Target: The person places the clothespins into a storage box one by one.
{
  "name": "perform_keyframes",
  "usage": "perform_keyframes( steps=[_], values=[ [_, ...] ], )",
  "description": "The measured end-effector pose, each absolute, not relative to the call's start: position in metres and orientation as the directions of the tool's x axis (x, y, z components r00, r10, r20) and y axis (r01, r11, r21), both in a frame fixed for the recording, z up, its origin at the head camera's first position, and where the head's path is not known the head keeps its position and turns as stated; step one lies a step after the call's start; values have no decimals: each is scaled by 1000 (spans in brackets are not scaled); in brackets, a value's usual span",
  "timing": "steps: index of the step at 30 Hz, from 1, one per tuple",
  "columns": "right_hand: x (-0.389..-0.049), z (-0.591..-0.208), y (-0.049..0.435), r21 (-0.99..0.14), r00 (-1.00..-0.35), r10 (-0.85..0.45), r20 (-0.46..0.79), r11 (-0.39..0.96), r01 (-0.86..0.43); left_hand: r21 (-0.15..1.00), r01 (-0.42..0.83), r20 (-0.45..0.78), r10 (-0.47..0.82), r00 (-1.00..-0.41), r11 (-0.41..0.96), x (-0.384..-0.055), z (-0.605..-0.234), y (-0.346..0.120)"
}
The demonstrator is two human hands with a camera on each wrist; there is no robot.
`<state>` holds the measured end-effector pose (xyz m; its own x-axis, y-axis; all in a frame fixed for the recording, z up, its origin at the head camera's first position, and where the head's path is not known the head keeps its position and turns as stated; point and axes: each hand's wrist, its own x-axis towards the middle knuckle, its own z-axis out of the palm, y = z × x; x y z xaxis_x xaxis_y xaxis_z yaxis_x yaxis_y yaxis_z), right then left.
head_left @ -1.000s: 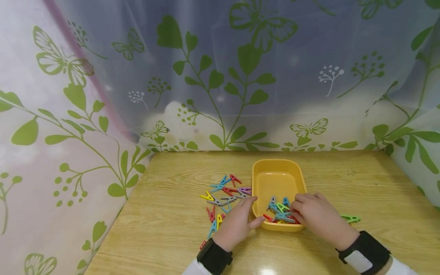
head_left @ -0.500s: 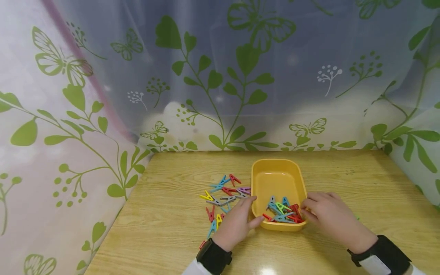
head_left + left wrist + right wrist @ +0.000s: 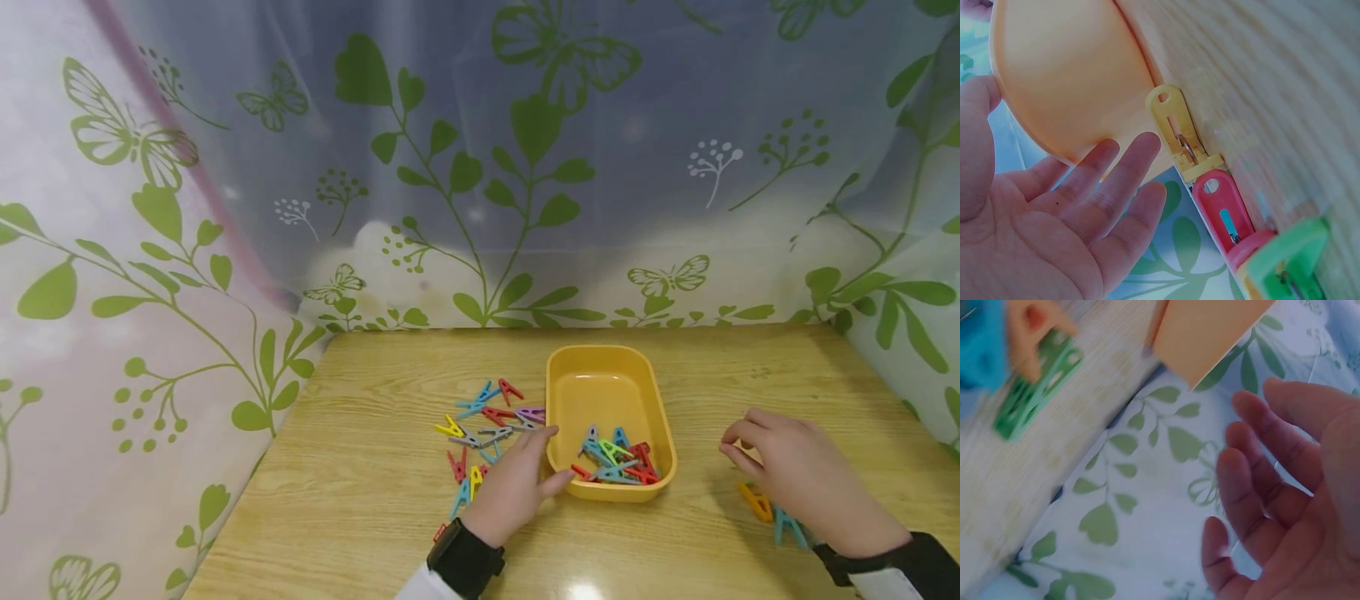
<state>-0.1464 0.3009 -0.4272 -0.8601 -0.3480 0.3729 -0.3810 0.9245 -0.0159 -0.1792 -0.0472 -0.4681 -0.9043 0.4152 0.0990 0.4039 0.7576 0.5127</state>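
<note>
A yellow plastic basin (image 3: 603, 396) holds several coloured clothespins (image 3: 617, 454), heaped at its near end. My left hand (image 3: 517, 492) rests at the basin's left near corner, thumb by the rim, fingers loosely extended along the outer wall. Away to the basin's right, my right hand (image 3: 813, 483) hovers over the table with loosely bent fingers and nothing in them. Below it lie an orange clothespin (image 3: 754, 502) and a blue clothespin (image 3: 789, 527); the right wrist view also shows a green clothespin (image 3: 1038, 387) there. The right hand hides part of this group in the head view.
Left of the basin, several clothespins lie scattered, among them a yellow clothespin (image 3: 450, 427) and a purple clothespin (image 3: 531, 413). Some are partly behind the left hand. The wooden table (image 3: 360, 500) meets a leaf-patterned curtain (image 3: 420, 208) at its back and sides.
My right hand has left red clothespins in the basin and moved right, over the clothespins on the table. The left hand has stayed at the basin.
</note>
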Motion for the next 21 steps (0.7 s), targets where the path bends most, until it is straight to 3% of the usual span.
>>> perform_keyframes(
  steps=[8,16,21],
  values=[
    [-139,-442,337,-69,-972,-192,135,977,-202,522,400,96,415,-905,753,-179,-467,-47],
    [-129,-456,358,-89,-988,-126,-89,989,-118,517,395,92,409,-908,759,-179,-467,-47],
    [-122,-460,361,-108,-979,-121,-162,989,-104,512,395,92,409,-908,763,-179,-467,-46]
  ],
)
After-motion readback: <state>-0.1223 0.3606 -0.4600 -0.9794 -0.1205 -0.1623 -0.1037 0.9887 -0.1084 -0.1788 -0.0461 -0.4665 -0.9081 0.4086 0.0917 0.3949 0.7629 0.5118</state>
